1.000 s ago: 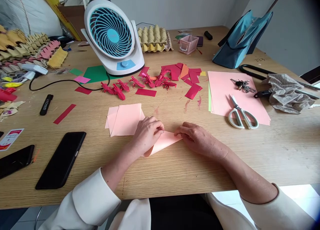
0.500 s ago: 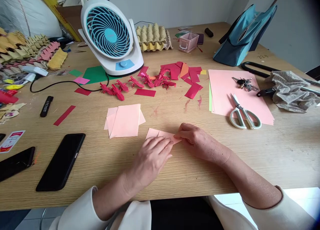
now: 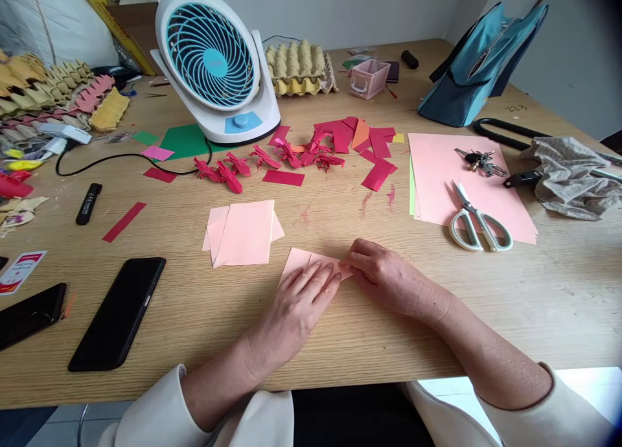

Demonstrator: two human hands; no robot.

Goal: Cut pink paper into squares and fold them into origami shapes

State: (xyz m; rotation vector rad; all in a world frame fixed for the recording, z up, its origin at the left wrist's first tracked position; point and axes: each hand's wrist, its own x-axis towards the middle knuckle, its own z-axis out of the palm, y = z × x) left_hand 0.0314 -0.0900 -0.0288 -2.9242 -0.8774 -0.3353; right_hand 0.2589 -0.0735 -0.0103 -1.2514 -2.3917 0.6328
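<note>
A pink sheet of paper (image 3: pixel 297 260) with a crease line lies on the table in front of me, partly covered by my hands. My left hand (image 3: pixel 299 304) rests flat over its lower part, fingers stretched out. At the paper's right end, my right hand (image 3: pixel 381 275) pinches the edge between thumb and forefinger. Just to the left lies a small stack of pink paper squares (image 3: pixel 245 233), fanned slightly. Farther back, several folded red paper pieces (image 3: pixel 262 157) sit in a row.
A fan (image 3: pixel 214 65) stands at the back left. On the right, scissors (image 3: pixel 479 220) and keys (image 3: pixel 481 162) lie on large pink sheets (image 3: pixel 437 175). At the left are a black phone (image 3: pixel 119 314) and a marker (image 3: pixel 89 204). Red paper scraps (image 3: pixel 379 173) are scattered behind.
My left hand has shifted slightly over the pink paper, and more of the paper's left end shows. My right hand keeps its pinch. The view has moved a little.
</note>
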